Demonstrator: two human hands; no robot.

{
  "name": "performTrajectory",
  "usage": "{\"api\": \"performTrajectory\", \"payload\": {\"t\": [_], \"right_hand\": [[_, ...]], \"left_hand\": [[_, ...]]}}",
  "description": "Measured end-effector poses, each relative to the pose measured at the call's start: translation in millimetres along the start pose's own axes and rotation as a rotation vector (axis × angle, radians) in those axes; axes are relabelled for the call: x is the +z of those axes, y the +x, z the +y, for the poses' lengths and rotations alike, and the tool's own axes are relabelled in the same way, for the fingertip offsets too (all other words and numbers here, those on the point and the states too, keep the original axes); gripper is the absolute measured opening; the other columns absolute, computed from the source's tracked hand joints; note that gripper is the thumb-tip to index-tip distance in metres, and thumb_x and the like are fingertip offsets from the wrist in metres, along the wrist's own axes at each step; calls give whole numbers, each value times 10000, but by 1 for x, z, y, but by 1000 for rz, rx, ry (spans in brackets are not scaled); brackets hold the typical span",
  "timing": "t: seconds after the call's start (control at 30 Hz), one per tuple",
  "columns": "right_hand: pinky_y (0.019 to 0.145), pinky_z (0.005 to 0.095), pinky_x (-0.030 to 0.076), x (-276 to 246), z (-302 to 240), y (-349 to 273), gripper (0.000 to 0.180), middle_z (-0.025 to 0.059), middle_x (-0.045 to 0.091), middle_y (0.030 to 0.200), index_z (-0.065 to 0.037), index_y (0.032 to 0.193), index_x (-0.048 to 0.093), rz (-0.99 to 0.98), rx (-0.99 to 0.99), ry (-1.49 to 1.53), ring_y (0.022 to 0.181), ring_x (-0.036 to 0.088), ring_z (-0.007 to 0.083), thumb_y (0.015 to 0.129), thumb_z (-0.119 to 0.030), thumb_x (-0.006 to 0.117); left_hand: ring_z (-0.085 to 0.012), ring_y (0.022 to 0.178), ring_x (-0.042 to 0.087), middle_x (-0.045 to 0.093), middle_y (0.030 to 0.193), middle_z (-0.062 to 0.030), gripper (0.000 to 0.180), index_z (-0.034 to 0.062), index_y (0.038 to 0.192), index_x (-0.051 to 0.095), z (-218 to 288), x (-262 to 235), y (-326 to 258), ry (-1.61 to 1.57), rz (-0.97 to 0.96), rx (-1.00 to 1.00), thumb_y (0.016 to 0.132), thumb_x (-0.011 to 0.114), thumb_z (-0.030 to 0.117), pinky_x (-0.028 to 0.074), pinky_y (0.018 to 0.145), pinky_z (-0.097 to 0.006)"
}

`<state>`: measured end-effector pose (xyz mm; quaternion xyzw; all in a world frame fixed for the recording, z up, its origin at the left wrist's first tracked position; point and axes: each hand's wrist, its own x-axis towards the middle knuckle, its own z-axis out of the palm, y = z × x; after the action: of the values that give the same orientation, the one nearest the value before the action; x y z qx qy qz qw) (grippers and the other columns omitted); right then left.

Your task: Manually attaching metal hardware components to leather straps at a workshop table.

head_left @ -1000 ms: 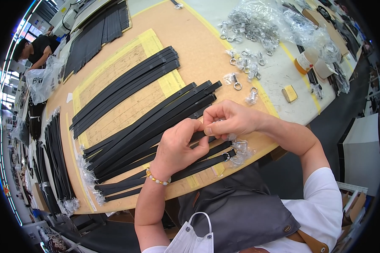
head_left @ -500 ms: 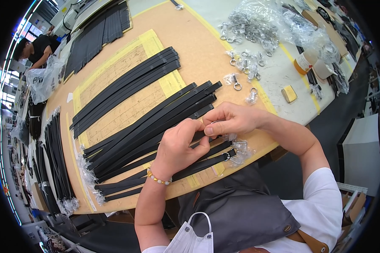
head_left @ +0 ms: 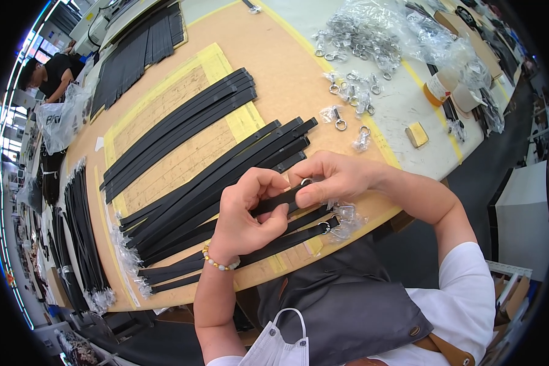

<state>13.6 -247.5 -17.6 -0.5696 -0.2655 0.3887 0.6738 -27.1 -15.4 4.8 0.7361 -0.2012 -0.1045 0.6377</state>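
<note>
My right hand (head_left: 332,177) pinches the end of a black strap (head_left: 277,201) between thumb and fingers. A silver metal ring (head_left: 306,182) shows at that end, partly covered by the fingers. Along the same strap, my left hand (head_left: 247,213) is curled loosely round it, thumb below and forefinger above; its other fingertips are hidden. Below my hands lie finished-looking straps with a ring (head_left: 325,227) and plastic-wrapped hardware (head_left: 346,221) at their ends. Just beyond, a fanned pile of black straps (head_left: 226,177) rests on the board.
Another row of straps (head_left: 183,131) lies farther off. Wrapped ring clasps (head_left: 340,124) are scattered at right, before a heap of them (head_left: 363,39). A yellow block (head_left: 416,135) and an amber-filled cup (head_left: 436,91) stand right. A co-worker (head_left: 58,73) is far left.
My left hand has shifted slightly left along the strap and its fingers have parted, baring more of the strap. The ring now shows more clearly at my right fingers.
</note>
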Motion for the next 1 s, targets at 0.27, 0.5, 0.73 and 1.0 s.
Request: {"api": "performTrajectory", "payload": {"t": [0.27,0.5,0.73,1.0], "right_hand": [[554,271,385,-10,-12,-6,302,-6,548,659,-3,898,629,-61,-99,-301,624,460,72,1003,-283,672],[544,286,377,-9,-11,-5,291,1,512,631,-2,876,624,-91,-78,-340,605,431,85,1003,-260,667],[646,282,508,-21,-22,-9,283,39,705,781,-6,907,687,-213,62,-440,695,630,89,974,-281,695],[753,320,529,-92,-11,-27,74,53,706,928,-32,943,692,624,-350,-1422,800,644,166,907,-92,666]], "left_hand": [[-71,759,571,625,814,-40,150,-40,966,630,-3,-4,4,112,-121,-14,884,713,54,471,676,-224],[-122,535,436,536,621,-84,204,-33,802,651,-12,5,2,176,-176,38,894,733,130,368,496,-290],[-163,526,445,528,610,-82,187,-16,797,643,-13,17,4,163,-304,21,875,732,130,377,514,-305],[-294,823,567,612,846,-94,103,27,873,664,-30,7,20,842,126,286,839,748,74,480,771,-379]]}}
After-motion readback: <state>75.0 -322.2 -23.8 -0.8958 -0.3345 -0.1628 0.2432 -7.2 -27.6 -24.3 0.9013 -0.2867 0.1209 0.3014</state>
